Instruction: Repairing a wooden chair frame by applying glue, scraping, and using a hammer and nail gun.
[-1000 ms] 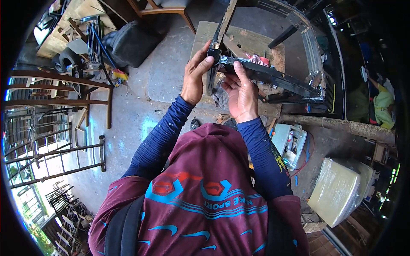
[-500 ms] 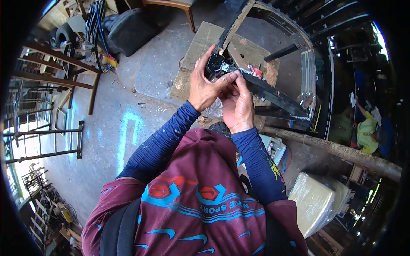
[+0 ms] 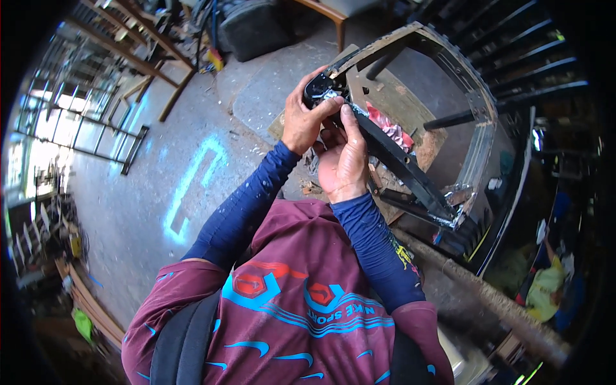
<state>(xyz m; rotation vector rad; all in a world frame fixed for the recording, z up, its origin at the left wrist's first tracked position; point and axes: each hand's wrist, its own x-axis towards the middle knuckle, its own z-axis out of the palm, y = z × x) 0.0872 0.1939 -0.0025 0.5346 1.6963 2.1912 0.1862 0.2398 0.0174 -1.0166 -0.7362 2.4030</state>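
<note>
A black-painted frame [image 3: 410,170] with bare wooden edges stands tilted in front of me, its near corner held between my hands. My left hand [image 3: 301,125] wraps around the outside of that dark corner [image 3: 317,90], thumb lying across the top by some torn whitish material [image 3: 332,95]. Just to the right, my right hand [image 3: 345,163] is closed at the start of the frame's long bar, palm turned up and thumb on top. Its other fingers are curled under and partly hidden. Crumpled red-pink scrap [image 3: 389,126] shows inside the frame.
Under the frame lies a wooden board [image 3: 427,144] with sawdust on it. A long rough pole [image 3: 494,295] crosses at the lower right. Black slatted metalwork [image 3: 532,70] fills the upper right. Wooden furniture legs [image 3: 176,93] and a metal rack [image 3: 131,151] stand to the left.
My view has turned, so the floor items shift and the frame appears more tilted. Both hands keep their hold at the corner, and more of the red-pink scrap shows.
</note>
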